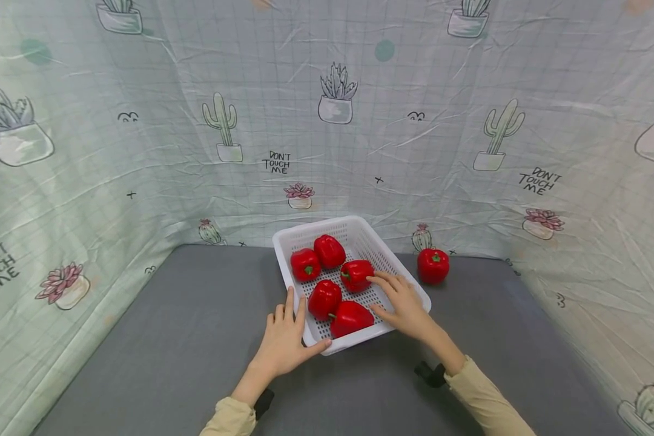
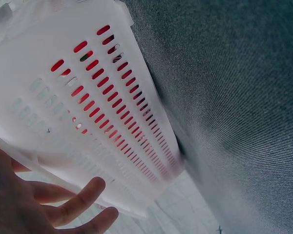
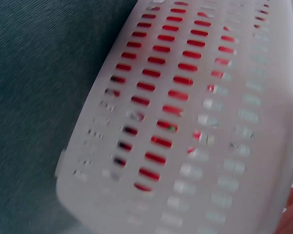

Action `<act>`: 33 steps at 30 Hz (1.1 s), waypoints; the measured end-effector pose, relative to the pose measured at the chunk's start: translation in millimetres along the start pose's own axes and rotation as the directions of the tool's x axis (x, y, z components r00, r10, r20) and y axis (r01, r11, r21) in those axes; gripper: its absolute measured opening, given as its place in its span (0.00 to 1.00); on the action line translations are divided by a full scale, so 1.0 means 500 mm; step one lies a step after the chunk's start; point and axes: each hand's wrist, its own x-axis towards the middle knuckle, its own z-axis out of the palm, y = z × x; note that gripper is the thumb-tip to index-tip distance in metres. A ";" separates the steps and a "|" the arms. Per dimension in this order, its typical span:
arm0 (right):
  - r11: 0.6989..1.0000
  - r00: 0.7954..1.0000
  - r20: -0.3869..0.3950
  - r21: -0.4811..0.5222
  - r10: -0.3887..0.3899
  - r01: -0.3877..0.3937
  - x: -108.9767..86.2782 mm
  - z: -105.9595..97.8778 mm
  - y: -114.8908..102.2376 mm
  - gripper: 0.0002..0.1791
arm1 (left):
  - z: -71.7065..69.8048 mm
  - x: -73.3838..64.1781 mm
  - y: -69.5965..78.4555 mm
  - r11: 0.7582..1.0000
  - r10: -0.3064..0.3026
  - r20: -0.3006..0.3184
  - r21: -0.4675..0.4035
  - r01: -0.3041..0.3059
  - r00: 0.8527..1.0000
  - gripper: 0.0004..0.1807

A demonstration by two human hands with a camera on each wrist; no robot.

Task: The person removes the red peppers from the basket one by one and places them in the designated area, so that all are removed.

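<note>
Several red bell peppers lie in a white perforated plastic basket (image 1: 376, 248). My left hand (image 1: 283, 342) is at the basket's near left corner, fingers spread, thumb along the front rim. In the left wrist view its fingers (image 2: 83, 200) lie beside the basket's rim. My right hand (image 1: 409, 309) reaches over the right rim into the basket. Its fingertips touch the right-hand bell pepper (image 1: 356, 275), while the thumb stays apart from it. In the right wrist view the basket wall (image 3: 263, 185) hides most of that hand.
Another red bell pepper (image 1: 433, 266) stands on the grey table (image 1: 196, 351), right of the basket near the back edge. A sheet (image 1: 283, 103) printed with cacti hangs behind the table and along both sides.
</note>
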 end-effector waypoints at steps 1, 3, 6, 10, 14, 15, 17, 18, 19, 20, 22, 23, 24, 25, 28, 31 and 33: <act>1.000 1.000 0.010 0.003 0.001 -0.001 0.004 0.004 -0.002 0.31 | 0.000 0.000 0.000 1.000 0.001 -0.002 0.003 -0.001 1.000 0.54; 1.000 1.000 0.028 0.008 0.002 -0.003 0.011 0.012 -0.008 0.32 | 0.001 -0.001 -0.001 1.000 0.001 -0.005 0.007 -0.001 1.000 0.54; 1.000 0.999 0.048 0.025 0.000 -0.001 0.022 0.021 -0.014 0.32 | 0.001 -0.001 -0.001 1.000 0.000 -0.008 0.011 0.000 1.000 0.54; 1.000 0.998 0.068 0.008 -0.011 0.010 0.035 0.030 -0.023 0.32 | 0.001 0.000 -0.001 1.000 0.001 -0.010 0.011 -0.001 1.000 0.54; 1.000 0.993 0.114 -0.018 -0.016 0.018 0.044 0.036 -0.031 0.33 | 0.000 0.000 0.000 1.000 -0.002 0.000 0.004 0.002 1.000 0.54; 1.000 0.992 0.128 -0.020 -0.018 0.021 0.046 0.038 -0.032 0.34 | 0.000 0.000 0.000 1.000 -0.004 0.005 0.003 0.004 1.000 0.54; 0.999 0.988 0.154 -0.024 -0.026 0.030 0.051 0.041 -0.034 0.34 | 0.000 0.000 0.000 1.000 -0.007 0.010 0.003 0.007 1.000 0.54; 0.999 0.985 0.168 -0.034 -0.029 0.036 0.053 0.043 -0.034 0.34 | 0.000 0.001 0.000 1.000 -0.009 0.010 0.003 0.009 1.000 0.54; 0.998 0.983 0.181 -0.040 -0.033 0.041 0.055 0.044 -0.034 0.35 | 0.001 0.001 0.000 1.000 -0.009 0.009 0.004 0.009 1.000 0.54; 0.998 0.980 0.198 -0.047 -0.033 0.043 0.057 0.046 -0.033 0.35 | 0.001 0.002 0.000 1.000 -0.009 0.009 0.004 0.009 1.000 0.54; 0.998 0.972 0.234 -0.052 -0.035 0.048 0.062 0.049 -0.032 0.36 | 0.002 0.002 0.000 1.000 -0.009 0.008 0.006 0.009 1.000 0.54; 0.997 0.966 0.256 -0.055 -0.035 0.050 0.064 0.050 -0.032 0.36 | 0.002 0.002 0.000 1.000 -0.009 0.007 0.006 0.009 1.000 0.54; 0.997 0.961 0.276 -0.052 -0.032 0.049 0.067 0.051 -0.032 0.36 | 0.003 0.002 0.000 1.000 -0.009 0.006 0.007 0.009 1.000 0.53; 0.998 0.955 0.296 -0.052 -0.030 0.047 0.069 0.052 -0.032 0.36 | 0.003 0.002 0.000 1.000 -0.009 0.007 0.008 0.009 1.000 0.54; 0.997 0.942 0.335 -0.060 -0.026 0.049 0.074 0.058 -0.033 0.37 | 0.004 0.001 -0.001 1.000 -0.010 0.004 0.010 0.010 1.000 0.53; 0.996 0.931 0.364 -0.071 -0.018 0.047 0.077 0.062 -0.034 0.37 | 0.005 0.002 -0.002 1.000 -0.008 0.001 0.015 0.008 1.000 0.53; 0.996 0.926 0.378 -0.078 -0.012 0.045 0.078 0.064 -0.036 0.37 | 0.005 0.001 -0.002 1.000 -0.006 0.000 0.017 0.006 1.000 0.53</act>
